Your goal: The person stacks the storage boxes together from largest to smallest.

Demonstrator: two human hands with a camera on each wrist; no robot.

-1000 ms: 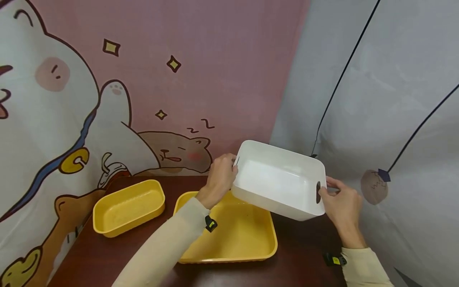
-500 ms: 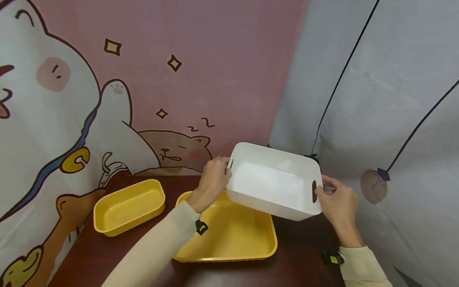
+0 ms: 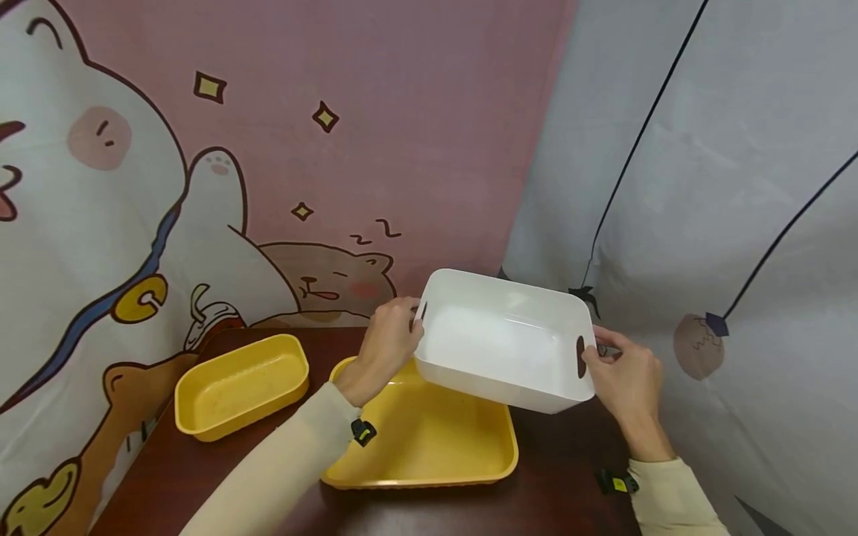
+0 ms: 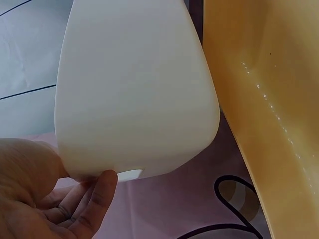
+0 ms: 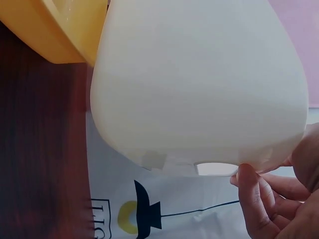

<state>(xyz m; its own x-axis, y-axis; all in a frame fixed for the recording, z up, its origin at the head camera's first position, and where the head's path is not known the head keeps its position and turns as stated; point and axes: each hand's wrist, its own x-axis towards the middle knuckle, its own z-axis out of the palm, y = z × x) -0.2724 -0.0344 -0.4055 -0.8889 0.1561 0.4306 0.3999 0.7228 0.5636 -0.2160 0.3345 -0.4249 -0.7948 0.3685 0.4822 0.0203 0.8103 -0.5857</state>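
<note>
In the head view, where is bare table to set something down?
Bare table shows right of the large yellow tray, and between the small yellow tray and left sleeve. Crowded: the large yellow tray's far right corner, hidden behind the white bin.

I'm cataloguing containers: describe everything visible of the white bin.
The white bin is glossy, plastic-looking, rectangular, with rounded corners and a slot in each end. No contents show. It's tilted, opening toward the head camera, ends gripped by the left hand and right hand, partly hiding the larger tub.
</note>
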